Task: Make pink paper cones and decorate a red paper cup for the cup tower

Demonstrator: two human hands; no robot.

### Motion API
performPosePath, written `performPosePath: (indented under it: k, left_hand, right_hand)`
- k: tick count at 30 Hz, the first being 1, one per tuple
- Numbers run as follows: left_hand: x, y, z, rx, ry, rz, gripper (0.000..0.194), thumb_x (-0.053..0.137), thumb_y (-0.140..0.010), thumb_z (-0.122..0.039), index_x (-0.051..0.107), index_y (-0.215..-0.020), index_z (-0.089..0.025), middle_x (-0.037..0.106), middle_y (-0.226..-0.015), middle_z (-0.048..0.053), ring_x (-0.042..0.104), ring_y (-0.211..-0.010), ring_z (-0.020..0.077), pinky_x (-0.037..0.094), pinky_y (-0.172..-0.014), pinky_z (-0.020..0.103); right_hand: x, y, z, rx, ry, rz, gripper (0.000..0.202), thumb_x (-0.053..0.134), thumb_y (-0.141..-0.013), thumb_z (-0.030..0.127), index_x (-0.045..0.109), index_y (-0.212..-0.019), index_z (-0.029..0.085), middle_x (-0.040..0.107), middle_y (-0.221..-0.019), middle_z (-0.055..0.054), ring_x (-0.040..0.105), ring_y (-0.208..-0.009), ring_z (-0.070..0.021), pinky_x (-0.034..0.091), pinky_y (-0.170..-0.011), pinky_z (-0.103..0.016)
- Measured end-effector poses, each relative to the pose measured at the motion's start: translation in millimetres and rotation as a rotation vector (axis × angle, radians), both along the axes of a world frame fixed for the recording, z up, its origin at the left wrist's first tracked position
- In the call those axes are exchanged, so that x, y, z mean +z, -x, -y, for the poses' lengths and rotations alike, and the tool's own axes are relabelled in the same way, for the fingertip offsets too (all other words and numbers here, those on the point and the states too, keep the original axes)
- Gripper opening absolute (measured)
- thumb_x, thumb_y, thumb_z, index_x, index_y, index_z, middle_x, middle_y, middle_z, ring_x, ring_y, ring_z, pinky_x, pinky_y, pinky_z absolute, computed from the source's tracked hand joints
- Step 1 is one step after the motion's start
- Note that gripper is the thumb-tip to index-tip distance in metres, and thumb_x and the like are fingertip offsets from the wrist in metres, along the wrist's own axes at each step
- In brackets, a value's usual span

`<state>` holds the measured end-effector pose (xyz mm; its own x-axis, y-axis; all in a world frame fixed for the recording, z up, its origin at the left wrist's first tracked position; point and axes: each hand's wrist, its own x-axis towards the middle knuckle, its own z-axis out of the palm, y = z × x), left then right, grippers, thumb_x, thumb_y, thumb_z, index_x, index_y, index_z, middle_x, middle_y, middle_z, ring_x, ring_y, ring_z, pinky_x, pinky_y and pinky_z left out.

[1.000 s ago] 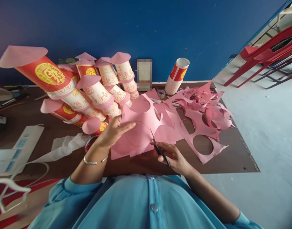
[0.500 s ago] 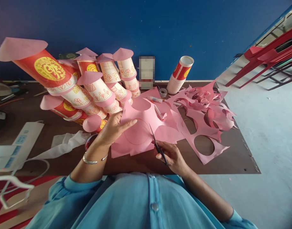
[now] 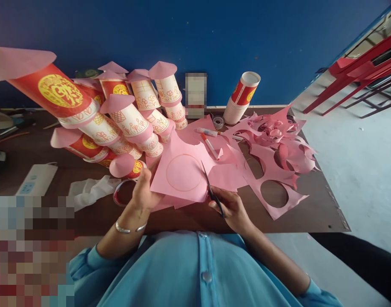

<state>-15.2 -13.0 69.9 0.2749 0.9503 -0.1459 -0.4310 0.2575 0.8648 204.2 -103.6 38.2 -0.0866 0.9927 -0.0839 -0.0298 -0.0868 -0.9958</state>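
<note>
My left hand (image 3: 144, 189) supports the left edge of a pink paper sheet (image 3: 182, 172) from below. Its thumb stands up off the paper, and the other fingers are hidden under the sheet. A circle outline is drawn on this sheet, and its upper edge has a curved cutout. My right hand (image 3: 232, 209) is closed around the black handles of a pair of scissors (image 3: 210, 187). One blade shows over the right edge of the sheet, beside the drawn circle. More pink paper (image 3: 227, 175) lies beneath and to the right.
Paper-cup towers with pink cone roofs (image 3: 128, 119) crowd the left. Stacked cups (image 3: 242, 98) stand at the back. Markers (image 3: 211, 145) and a clear tape roll (image 3: 218, 123) lie mid-table. Pink scraps (image 3: 275, 166) spread rightward. Another tape roll (image 3: 122, 192) lies by my left wrist.
My left hand has slid down and left along the sheet, its thumb coming off the top. The sheet has turned and its circle faces me more. A dark shape has appeared at lower right.
</note>
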Motion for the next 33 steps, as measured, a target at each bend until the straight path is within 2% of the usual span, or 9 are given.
performPosePath:
  k: [4, 6, 9, 11, 14, 18, 22, 27, 33]
  left_hand:
    - [-8.4, -4, 19, -0.051, -0.029, 0.039, 0.098, 0.080, -0.056, -0.081, 0.067, -0.132, -0.021, 0.076, -0.122, 0.015, 0.058, -0.135, 0.0414, 0.050, -0.114, 0.054]
    - [-12.1, -6, 27, -0.012, -0.023, -0.117, 0.096, 0.085, -0.055, -0.076, 0.066, -0.133, -0.021, 0.077, -0.117, 0.014, 0.062, -0.130, 0.0407, 0.052, -0.111, 0.054]
    - [-12.4, -9, 33, 0.053, 0.002, -0.431, 0.066, 0.084, -0.072, -0.059, 0.072, -0.125, -0.021, 0.079, -0.106, 0.011, 0.068, -0.122, 0.0354, 0.053, -0.112, 0.051]
    - [-9.2, -12, 31, 0.076, -0.012, -0.509, 0.046, 0.079, -0.080, -0.050, 0.075, -0.116, -0.022, 0.080, -0.105, 0.009, 0.068, -0.123, 0.0323, 0.051, -0.115, 0.048]
    - [-4.8, -16, 27, 0.092, -0.027, -0.578, 0.030, 0.077, -0.082, -0.046, 0.079, -0.100, -0.022, 0.081, -0.110, 0.008, 0.071, -0.118, 0.0302, 0.057, -0.109, 0.042]
    - [-5.8, -17, 24, 0.104, 0.002, -0.612, 0.029, 0.079, -0.080, -0.044, 0.079, -0.098, -0.020, 0.082, -0.107, 0.008, 0.076, -0.109, 0.0292, 0.064, -0.099, 0.041]
    - [-3.9, -17, 24, 0.132, -0.008, -0.618, 0.033, 0.083, -0.076, -0.042, 0.080, -0.098, -0.017, 0.083, -0.103, 0.010, 0.077, -0.106, 0.0305, 0.065, -0.098, 0.043]
    - [2.1, -18, 24, 0.148, -0.039, -0.634, 0.039, 0.087, -0.072, -0.047, 0.081, -0.094, -0.015, 0.083, -0.101, 0.011, 0.078, -0.103, 0.0312, 0.066, -0.095, 0.043]
    - [-1.5, -17, 26, 0.182, -0.016, -0.673, 0.036, 0.087, -0.074, -0.044, 0.082, -0.096, -0.016, 0.083, -0.100, 0.011, 0.078, -0.103, 0.0315, 0.066, -0.095, 0.044]
  right_hand:
    - [-2.3, 2, -1, -0.013, 0.009, -0.016, 0.040, 0.075, -0.085, 0.056, 0.073, -0.090, 0.017, 0.048, -0.067, 0.003, 0.038, -0.059, -0.0092, 0.038, -0.051, -0.020]
    - [-4.2, 3, -1, -0.025, -0.002, -0.030, 0.037, 0.076, -0.086, 0.053, 0.074, -0.091, 0.017, 0.049, -0.067, 0.003, 0.039, -0.058, -0.0088, 0.038, -0.052, -0.020]
    - [-6.2, 5, -1, -0.026, 0.004, -0.059, 0.036, 0.075, -0.086, 0.053, 0.075, -0.094, 0.018, 0.050, -0.067, 0.003, 0.042, -0.059, -0.0095, 0.040, -0.052, -0.020]
    - [-6.1, 5, 0, -0.013, 0.013, -0.068, 0.037, 0.075, -0.087, 0.055, 0.075, -0.094, 0.018, 0.050, -0.067, 0.003, 0.042, -0.059, -0.0101, 0.042, -0.054, -0.021]
    - [-5.4, 5, 1, -0.003, 0.037, -0.048, 0.040, 0.075, -0.086, 0.057, 0.076, -0.095, 0.018, 0.050, -0.067, 0.002, 0.043, -0.060, -0.0107, 0.044, -0.056, -0.022]
    - [-5.4, 3, 4, -0.023, 0.065, -0.045, 0.047, 0.077, -0.083, 0.059, 0.077, -0.104, 0.017, 0.052, -0.067, 0.002, 0.043, -0.059, -0.0108, 0.042, -0.054, -0.022]
    - [-3.3, 1, 5, -0.023, 0.046, -0.023, 0.042, 0.078, -0.085, 0.055, 0.076, -0.100, 0.016, 0.051, -0.066, 0.002, 0.041, -0.058, -0.0097, 0.040, -0.052, -0.022]
    - [1.4, 2, 3, -0.010, 0.036, -0.019, 0.045, 0.075, -0.086, 0.059, 0.075, -0.098, 0.016, 0.048, -0.064, 0.003, 0.039, -0.056, -0.0092, 0.037, -0.048, -0.021]
    - [4.5, 5, 2, -0.025, 0.017, 0.007, 0.042, 0.073, -0.087, 0.059, 0.073, -0.090, 0.016, 0.047, -0.061, 0.004, 0.038, -0.054, -0.0087, 0.037, -0.048, -0.021]
